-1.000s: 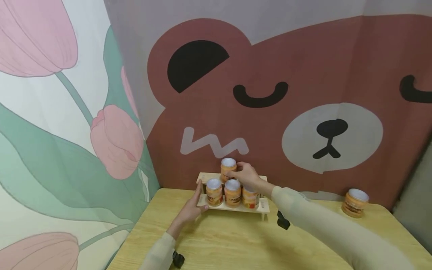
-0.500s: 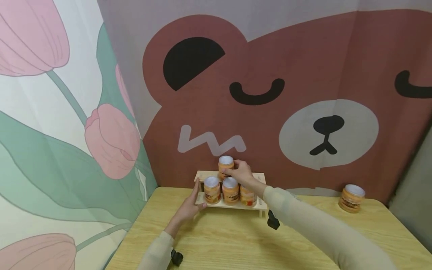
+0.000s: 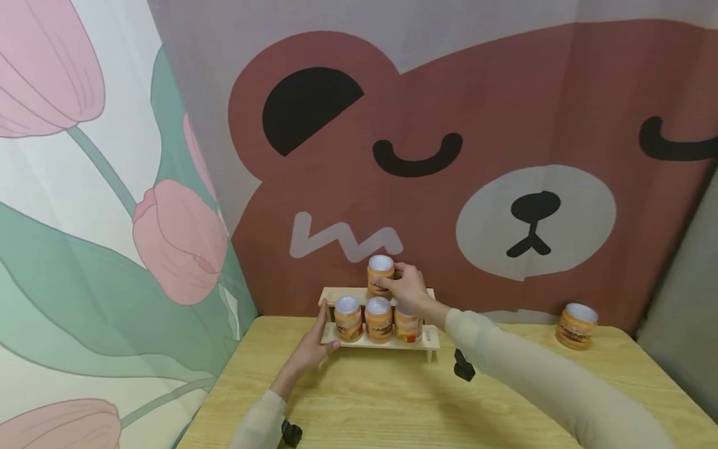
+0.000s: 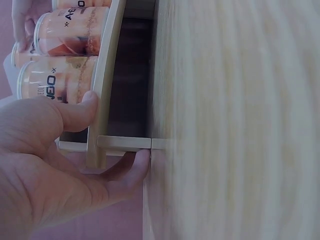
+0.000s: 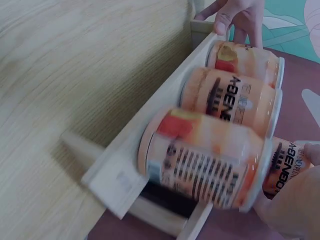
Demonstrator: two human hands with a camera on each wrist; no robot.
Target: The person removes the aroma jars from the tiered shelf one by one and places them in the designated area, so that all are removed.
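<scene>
My right hand [image 3: 408,288] pinches an orange can [image 3: 381,274] with a pale lid between thumb and fingers, upright at the upper shelf of a small two-step wooden rack [image 3: 331,294]. On the lower shelf stand three like cans in a row: a left can [image 3: 349,320], a middle can [image 3: 379,320] and a right can [image 5: 200,155], which the right hand partly covers in the head view. My left hand [image 3: 310,346] grips the rack's left end. In the left wrist view its thumb [image 4: 82,112] lies on the lower shelf's edge, with the fingers round the side.
Another orange can [image 3: 577,327] stands alone at the right rear of the wood-grain table [image 3: 359,399]. Close behind the rack hangs a backdrop [image 3: 314,206] with a bear's face; a tulip-print panel [image 3: 112,262] borders the left side.
The can in my right hand has shifted a little right and slightly up relative to the upper shelf. My left hand keeps its grip on the rack. The head view has swung slightly.
</scene>
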